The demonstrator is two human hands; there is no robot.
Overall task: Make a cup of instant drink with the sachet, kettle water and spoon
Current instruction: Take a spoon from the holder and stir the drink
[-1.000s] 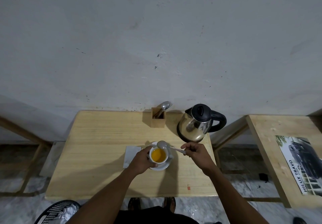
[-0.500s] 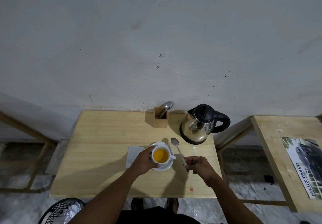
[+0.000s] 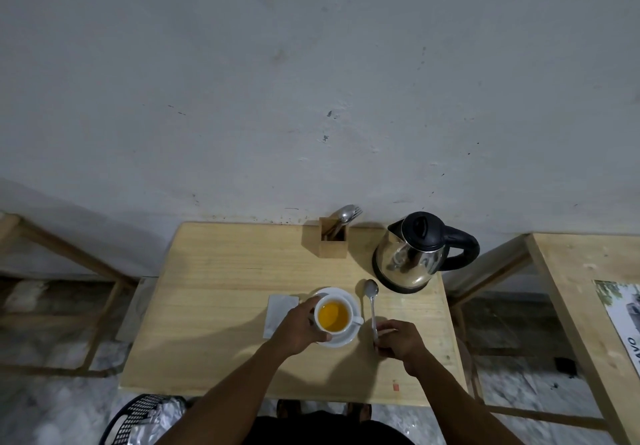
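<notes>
Cup (image 3: 333,316): round, white, glossy, filled with clear orange liquid, seated on a white saucer (image 3: 341,340) near the front of a pale wooden table (image 3: 214,292). Left hand (image 3: 297,327) wraps the cup's left wall, fingers closed on it. Slim metal spoon (image 3: 372,301) lies flat just right of the saucer, bowl pointing away; right hand (image 3: 398,339) pinches its handle end. White napkin (image 3: 278,309) lies left. Polished steel kettle (image 3: 412,259) with black lid stands behind, beside a square wooden cutlery holder (image 3: 332,242).
</notes>
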